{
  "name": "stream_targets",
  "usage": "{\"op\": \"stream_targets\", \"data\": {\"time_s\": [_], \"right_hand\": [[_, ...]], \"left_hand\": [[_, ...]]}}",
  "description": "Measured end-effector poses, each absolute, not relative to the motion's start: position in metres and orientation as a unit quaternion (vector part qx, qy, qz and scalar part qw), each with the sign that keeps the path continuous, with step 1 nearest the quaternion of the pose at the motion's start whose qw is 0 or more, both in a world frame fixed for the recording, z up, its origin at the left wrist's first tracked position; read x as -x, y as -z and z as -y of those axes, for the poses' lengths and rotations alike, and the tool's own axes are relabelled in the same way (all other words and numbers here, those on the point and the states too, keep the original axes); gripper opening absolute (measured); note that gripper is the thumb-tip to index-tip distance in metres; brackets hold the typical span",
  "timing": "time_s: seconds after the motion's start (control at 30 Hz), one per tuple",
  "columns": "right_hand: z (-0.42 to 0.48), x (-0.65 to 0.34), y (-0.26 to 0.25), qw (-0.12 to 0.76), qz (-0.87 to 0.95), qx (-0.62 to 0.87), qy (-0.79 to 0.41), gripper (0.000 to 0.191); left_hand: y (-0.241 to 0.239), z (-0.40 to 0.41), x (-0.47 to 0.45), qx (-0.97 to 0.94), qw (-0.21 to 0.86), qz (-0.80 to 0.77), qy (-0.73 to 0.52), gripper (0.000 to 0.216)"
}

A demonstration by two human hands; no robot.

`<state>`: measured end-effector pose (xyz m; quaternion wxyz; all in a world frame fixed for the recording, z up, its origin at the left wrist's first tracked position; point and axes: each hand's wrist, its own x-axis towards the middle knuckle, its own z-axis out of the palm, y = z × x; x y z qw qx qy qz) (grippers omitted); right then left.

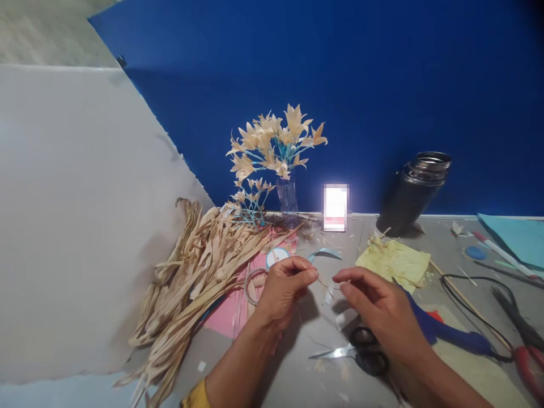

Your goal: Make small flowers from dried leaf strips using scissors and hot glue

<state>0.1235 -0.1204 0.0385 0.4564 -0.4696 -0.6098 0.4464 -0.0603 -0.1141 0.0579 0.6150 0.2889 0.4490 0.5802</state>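
My left hand is closed in a pinch on a thin tan strand, whose end pokes out past the fingertips. Just across from it, my right hand has thumb and forefinger drawn close together; what lies between them is too small to make out. A small pale strip hangs between the two hands. Under my right hand lie black-handled scissors, blades pointing left. A blue tool with a cord, seemingly a glue gun, is partly hidden behind the right hand. A tape roll lies beside the left wrist.
Dried corn husks are heaped on the left over pink paper. Husk flowers stand in a clear vase. A lit screen, dark flask, yellow paper and red-handled scissors are farther right.
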Motion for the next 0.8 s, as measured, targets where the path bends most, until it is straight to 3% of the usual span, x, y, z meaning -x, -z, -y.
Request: {"op": "stream_targets", "data": {"time_s": [0.13, 0.3, 0.47, 0.57, 0.7, 0.8], "right_hand": [[0.118, -0.121, -0.03, 0.414, 0.642, 0.462, -0.451, 0.024], [0.12, -0.13, -0.021, 0.386, 0.655, 0.469, -0.449, 0.041], [0.121, -0.132, -0.015, 0.315, 0.618, 0.438, -0.572, 0.051], [0.119, -0.136, -0.011, 0.334, 0.574, 0.433, -0.609, 0.055], [0.117, -0.137, -0.006, 0.445, 0.588, 0.507, -0.445, 0.037], [0.118, -0.134, -0.003, 0.504, 0.681, 0.447, -0.286, 0.019]], "left_hand": [[-0.049, 0.121, 0.044, -0.265, 0.649, -0.468, -0.538, 0.033], [-0.041, 0.123, 0.035, -0.234, 0.696, -0.433, -0.523, 0.04], [-0.034, 0.118, 0.032, -0.204, 0.716, -0.407, -0.529, 0.041], [-0.031, 0.114, 0.035, -0.161, 0.737, -0.385, -0.532, 0.033], [-0.03, 0.111, 0.037, -0.093, 0.758, -0.354, -0.54, 0.022], [-0.027, 0.112, 0.031, -0.067, 0.771, -0.353, -0.526, 0.024]]}}
